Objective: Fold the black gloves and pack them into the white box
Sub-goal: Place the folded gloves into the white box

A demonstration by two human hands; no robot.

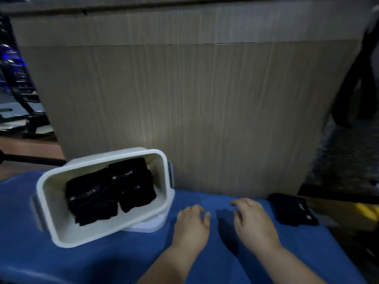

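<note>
Now then, looks like a lull between packs. Down in the lower left of the frame, spot the white rectangular plastic box point(67, 240), tipped up on what seems to be its white lid point(151, 224) and holding two stacks of folded black gloves point(92, 199). Over at the right edge, find one more black fabric glove point(293, 210) lying on the blue cloth-covered desk point(82, 263), well apart from the box. Seems folded already, though hard to be sure in this light.

Judging by that, calls next for a reach to the right, a pinch on that glove, perhaps a tidying fold, then a carry across into the room left in the box.

Resting low centre: left hand point(191, 224) palm down on the blue cloth, fingers loosely spread, holding nothing. Just beside it, right hand point(253, 222) likewise flat and empty, fingers relaxed, nearer the glove but not touching it. Behind everything, a tall brown corrugated cardboard sheet point(205, 99).
</note>
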